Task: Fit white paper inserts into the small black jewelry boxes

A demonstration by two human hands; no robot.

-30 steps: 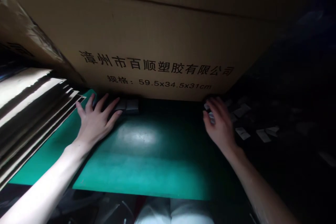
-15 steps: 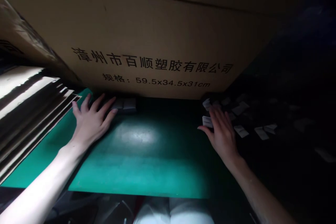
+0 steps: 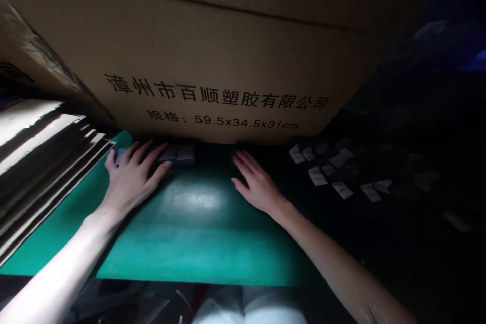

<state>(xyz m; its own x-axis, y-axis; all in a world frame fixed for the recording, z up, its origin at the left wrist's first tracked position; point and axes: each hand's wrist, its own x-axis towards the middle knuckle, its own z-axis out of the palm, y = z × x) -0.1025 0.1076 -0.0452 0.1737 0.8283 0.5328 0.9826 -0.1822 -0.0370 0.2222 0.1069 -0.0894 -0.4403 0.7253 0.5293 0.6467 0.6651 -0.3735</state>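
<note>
Location: the row of small flat-topped blocks (image 3: pixel 186 154) lies on the green worktop (image 3: pixel 205 258), close to the lower edge of the printed carton (image 3: pixel 228 45). The left hand (image 3: pixel 132 174) covers part of the row, palm down with fingers spread; a grey portion shows between its outer fingers. The right hand (image 3: pixel 260 185) is well apart from the row, fingers extended and thumb clear of them. A dark patch at its fingertips cannot be identified. To its right lie scattered pale pieces (image 3: pixel 318 176); a stack of cardboard sheets (image 3: pixel 49 162) stands beside the left hand.

Handling: the blocks are judged light, stiff and smooth, liable to slide on the worktop. Take hold by opposite side faces, between thumb and fingertips; steady the row from above with light pressure.
</note>
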